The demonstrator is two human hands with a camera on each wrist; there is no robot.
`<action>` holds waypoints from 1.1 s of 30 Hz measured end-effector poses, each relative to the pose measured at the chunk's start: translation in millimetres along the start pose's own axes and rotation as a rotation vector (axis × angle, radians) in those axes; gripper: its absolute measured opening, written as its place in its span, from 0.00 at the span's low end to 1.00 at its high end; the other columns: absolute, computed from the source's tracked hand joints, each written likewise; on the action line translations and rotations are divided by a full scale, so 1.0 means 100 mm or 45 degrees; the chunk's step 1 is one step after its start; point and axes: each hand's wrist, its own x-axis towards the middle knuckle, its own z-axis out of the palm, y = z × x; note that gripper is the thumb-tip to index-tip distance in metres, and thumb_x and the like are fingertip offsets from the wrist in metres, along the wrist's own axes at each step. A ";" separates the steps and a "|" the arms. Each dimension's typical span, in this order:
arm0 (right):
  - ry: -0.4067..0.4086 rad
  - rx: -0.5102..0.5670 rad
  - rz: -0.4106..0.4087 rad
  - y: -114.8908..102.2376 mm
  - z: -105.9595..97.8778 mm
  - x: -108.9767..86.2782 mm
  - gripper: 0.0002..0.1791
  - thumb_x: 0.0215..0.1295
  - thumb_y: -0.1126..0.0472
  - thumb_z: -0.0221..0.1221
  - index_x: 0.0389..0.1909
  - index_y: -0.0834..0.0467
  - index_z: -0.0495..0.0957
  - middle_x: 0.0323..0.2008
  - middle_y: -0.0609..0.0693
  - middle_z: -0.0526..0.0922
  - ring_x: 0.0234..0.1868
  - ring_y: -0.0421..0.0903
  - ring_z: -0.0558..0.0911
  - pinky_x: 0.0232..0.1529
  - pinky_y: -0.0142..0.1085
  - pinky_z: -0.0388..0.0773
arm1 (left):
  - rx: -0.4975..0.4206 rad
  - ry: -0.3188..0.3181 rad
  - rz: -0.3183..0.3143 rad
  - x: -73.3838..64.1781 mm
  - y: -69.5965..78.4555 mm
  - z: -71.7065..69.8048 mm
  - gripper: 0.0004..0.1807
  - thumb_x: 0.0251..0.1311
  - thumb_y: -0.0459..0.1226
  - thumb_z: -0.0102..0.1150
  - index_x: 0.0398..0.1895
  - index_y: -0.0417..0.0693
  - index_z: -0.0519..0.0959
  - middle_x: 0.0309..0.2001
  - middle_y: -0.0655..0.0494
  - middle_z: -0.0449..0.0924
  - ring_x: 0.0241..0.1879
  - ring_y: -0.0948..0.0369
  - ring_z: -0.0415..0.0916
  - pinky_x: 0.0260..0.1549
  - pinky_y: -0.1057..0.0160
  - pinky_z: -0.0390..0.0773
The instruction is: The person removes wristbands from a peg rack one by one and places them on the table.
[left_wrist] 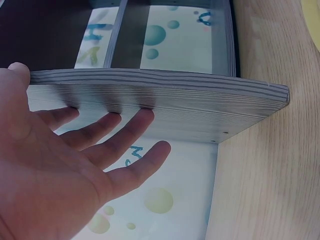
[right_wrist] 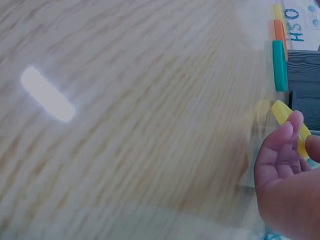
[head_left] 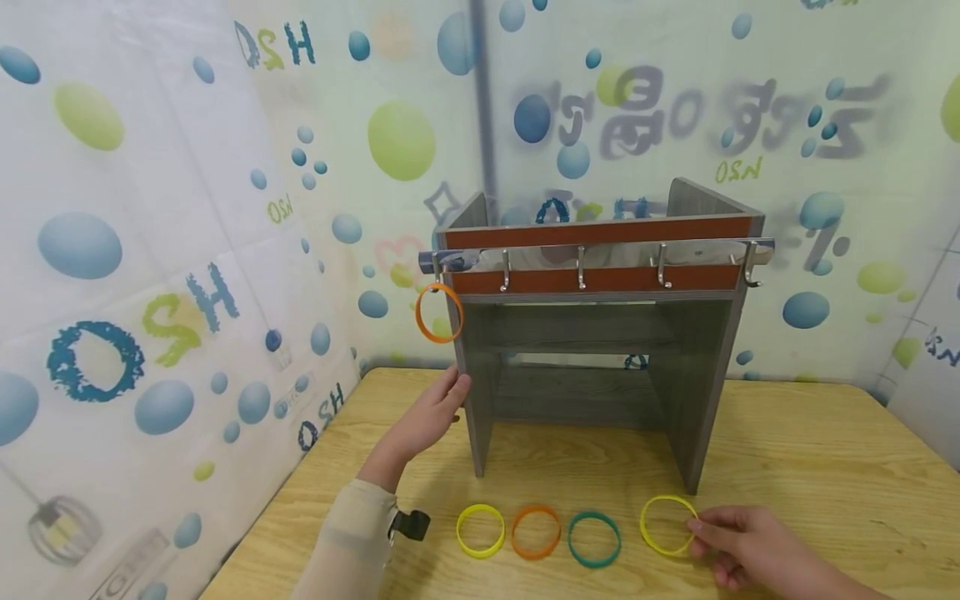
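My right hand (head_left: 750,546) pinches the edge of a yellow silicone wristband (head_left: 643,525) between thumb and fingers, near the tabletop in front of the rack's right leg. In the right wrist view the same wristband (right_wrist: 281,111) tilts up from the fingers. Straight fingers of my left hand (head_left: 431,412) touch the outer face of the grey wooden rack's left side panel (left_wrist: 200,107), with the thumb at its front edge. An orange wristband (head_left: 417,317) hangs on the leftmost hook of the metal hook rail (head_left: 543,258) across the rack's front.
On the wooden table (head_left: 810,450), a yellow wristband (head_left: 459,533), an orange wristband (head_left: 515,537) and a teal wristband (head_left: 617,542) lie in a row in front of the rack. The other hooks are bare. Behind stands a printed backdrop (head_left: 405,50).
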 end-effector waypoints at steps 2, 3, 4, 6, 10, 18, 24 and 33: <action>-0.002 -0.011 -0.016 -0.02 0.01 0.00 0.23 0.84 0.57 0.54 0.58 0.77 0.77 0.37 0.46 0.88 0.26 0.40 0.81 0.29 0.33 0.82 | 0.003 0.004 0.003 0.00 0.00 0.00 0.36 0.85 0.59 0.35 0.89 0.62 0.46 0.83 0.46 0.59 0.76 0.41 0.68 0.72 0.32 0.71; -0.003 -0.009 -0.019 -0.02 0.02 0.01 0.24 0.84 0.57 0.53 0.58 0.77 0.77 0.37 0.45 0.88 0.26 0.40 0.81 0.29 0.33 0.82 | 0.002 0.004 0.002 0.00 0.00 0.00 0.36 0.85 0.60 0.35 0.89 0.64 0.46 0.82 0.46 0.61 0.75 0.42 0.69 0.72 0.33 0.71; -0.007 -0.015 -0.033 -0.03 0.03 0.00 0.24 0.84 0.57 0.53 0.58 0.77 0.77 0.37 0.46 0.88 0.26 0.40 0.81 0.29 0.33 0.82 | 0.002 0.005 0.004 0.00 0.01 0.00 0.36 0.85 0.60 0.35 0.89 0.65 0.47 0.82 0.47 0.61 0.74 0.42 0.69 0.72 0.33 0.71; -0.007 -0.016 -0.048 -0.03 0.05 0.01 0.24 0.84 0.56 0.54 0.57 0.77 0.77 0.37 0.46 0.88 0.27 0.40 0.82 0.29 0.33 0.82 | 0.001 0.007 0.005 0.00 0.01 0.00 0.35 0.85 0.60 0.35 0.88 0.65 0.47 0.81 0.47 0.62 0.73 0.42 0.70 0.71 0.32 0.71; -0.053 0.040 -0.058 -0.03 0.12 0.01 0.22 0.83 0.56 0.55 0.55 0.75 0.79 0.36 0.46 0.87 0.26 0.39 0.82 0.29 0.32 0.82 | 0.005 0.009 0.001 -0.01 0.02 0.00 0.36 0.85 0.60 0.35 0.89 0.62 0.47 0.82 0.46 0.61 0.73 0.42 0.70 0.71 0.33 0.72; -0.167 0.133 0.010 -0.04 0.18 0.02 0.19 0.84 0.57 0.52 0.53 0.71 0.82 0.35 0.45 0.87 0.28 0.37 0.81 0.30 0.28 0.79 | 0.008 0.010 -0.004 0.00 0.01 0.00 0.37 0.85 0.60 0.36 0.89 0.62 0.46 0.83 0.46 0.59 0.76 0.42 0.68 0.72 0.34 0.72; -0.163 0.046 0.082 -0.07 0.20 0.03 0.20 0.85 0.56 0.50 0.44 0.66 0.84 0.28 0.45 0.85 0.24 0.36 0.77 0.28 0.26 0.75 | 0.014 0.000 -0.003 0.00 0.01 -0.01 0.37 0.85 0.60 0.34 0.89 0.60 0.45 0.84 0.45 0.58 0.77 0.41 0.67 0.72 0.34 0.72; -0.094 -0.191 0.010 -0.11 0.18 0.00 0.25 0.85 0.53 0.52 0.26 0.59 0.82 0.18 0.42 0.75 0.18 0.34 0.70 0.20 0.25 0.67 | 0.006 0.004 -0.008 0.00 0.01 -0.01 0.37 0.85 0.60 0.35 0.89 0.63 0.46 0.83 0.46 0.60 0.75 0.42 0.69 0.71 0.34 0.72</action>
